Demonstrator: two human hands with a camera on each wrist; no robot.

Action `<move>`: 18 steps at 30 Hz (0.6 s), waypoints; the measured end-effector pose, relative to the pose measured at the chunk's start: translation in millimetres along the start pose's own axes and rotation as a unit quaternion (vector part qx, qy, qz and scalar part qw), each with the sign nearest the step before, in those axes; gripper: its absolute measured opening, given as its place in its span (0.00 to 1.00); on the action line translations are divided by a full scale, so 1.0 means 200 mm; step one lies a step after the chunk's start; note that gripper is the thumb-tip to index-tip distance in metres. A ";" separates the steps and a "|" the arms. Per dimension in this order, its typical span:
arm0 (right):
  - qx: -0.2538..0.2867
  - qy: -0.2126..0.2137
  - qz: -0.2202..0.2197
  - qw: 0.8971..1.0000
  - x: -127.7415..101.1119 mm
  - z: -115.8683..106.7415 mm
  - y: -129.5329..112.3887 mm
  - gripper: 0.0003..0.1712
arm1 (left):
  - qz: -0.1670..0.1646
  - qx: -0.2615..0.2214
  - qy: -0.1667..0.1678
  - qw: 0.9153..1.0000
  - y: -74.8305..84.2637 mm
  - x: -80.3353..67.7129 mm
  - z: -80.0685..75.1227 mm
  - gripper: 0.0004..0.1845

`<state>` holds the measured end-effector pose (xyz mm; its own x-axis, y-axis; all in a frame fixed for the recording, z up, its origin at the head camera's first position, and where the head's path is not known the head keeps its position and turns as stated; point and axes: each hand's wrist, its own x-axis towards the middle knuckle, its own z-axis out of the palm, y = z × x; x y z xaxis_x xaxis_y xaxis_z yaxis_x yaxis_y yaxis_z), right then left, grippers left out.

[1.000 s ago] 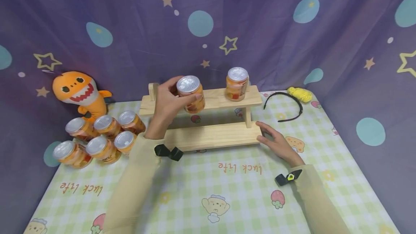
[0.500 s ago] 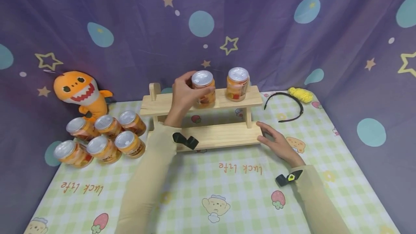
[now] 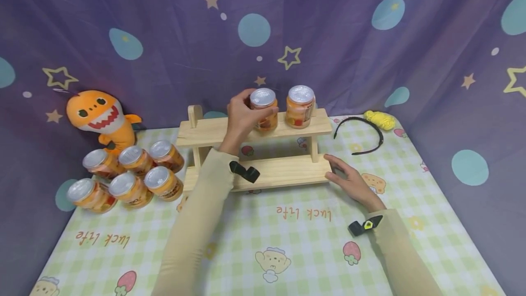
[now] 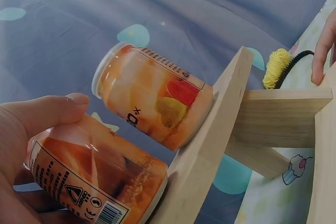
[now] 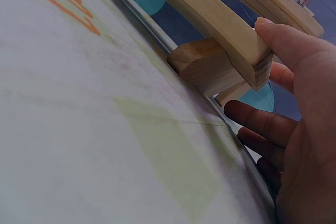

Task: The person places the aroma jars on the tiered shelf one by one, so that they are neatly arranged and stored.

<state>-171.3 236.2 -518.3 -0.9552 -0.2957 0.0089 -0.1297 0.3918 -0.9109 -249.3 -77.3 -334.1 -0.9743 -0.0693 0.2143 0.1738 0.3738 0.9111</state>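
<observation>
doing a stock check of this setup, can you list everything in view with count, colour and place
two-tier pale wooden shelf: 1, pale wood, mid-table on the mat
orange fruit can held by the left hand: 1, orange with silver lid, on the top tier
orange fruit can standing free: 1, same colours, top tier, right of the held one
loose orange fruit cans: 6, orange with silver lids, lying clustered left of the shelf
orange plush shark: 1, orange and white, back left
black headband: 1, black, right of the shelf
yellow cord bundle: 1, yellow, back right
green checked mat: 1, green and white, covers the table
left hand: grips the can
right hand: rests against the lower tier's right end
</observation>
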 end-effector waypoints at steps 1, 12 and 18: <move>0.001 0.000 0.001 1.000 0.00 0.00 0.00 0.33 | -0.002 0.002 -0.001 1.000 0.00 0.00 0.00 0.35; 0.002 -0.001 0.005 1.000 0.01 0.00 0.00 0.34 | 0.003 0.025 -0.019 1.000 0.00 0.00 0.01 0.40; 0.006 -0.002 0.004 1.000 0.00 0.00 0.00 0.34 | -0.010 0.035 -0.044 0.998 0.00 0.00 -0.01 0.47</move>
<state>-171.8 236.5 -519.2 -0.9552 -0.2960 -0.0009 -0.1181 0.3841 -0.9157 -249.5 -78.2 -333.0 -0.9867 0.0034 0.1626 0.1478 0.4367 0.8874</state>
